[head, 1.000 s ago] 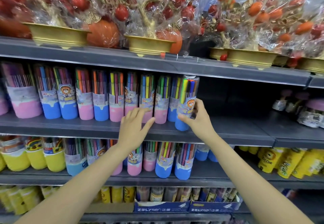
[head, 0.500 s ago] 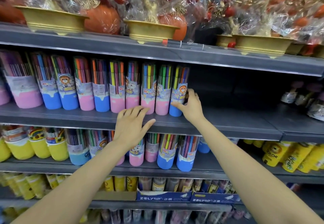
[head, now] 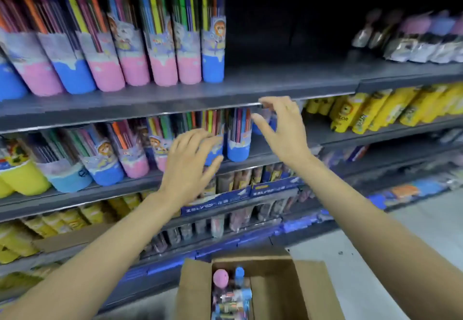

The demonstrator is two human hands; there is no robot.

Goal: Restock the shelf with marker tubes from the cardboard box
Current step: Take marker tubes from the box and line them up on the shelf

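Below both hands, lying lengthwise in cardboard box (head: 283, 292): marker tubes (head: 231, 292), caps up. Left hand (head: 190, 166) and right hand (head: 285, 129) hovering spread and empty beside shelf (head: 250, 86); neither plainly nearer.

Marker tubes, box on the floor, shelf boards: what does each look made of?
Marker tubes: apparently clear glossy plastic, markers visible through the wall. Box: matte brown cardboard with folded flaps. Shelf boards: probably grey painted metal, judging by the thin edge; blur leaves that open.

Marker tubes (head: 213, 41) line a grey shelf (head: 250, 86); a cardboard box (head: 283, 292) sits on the floor (head: 413, 232).
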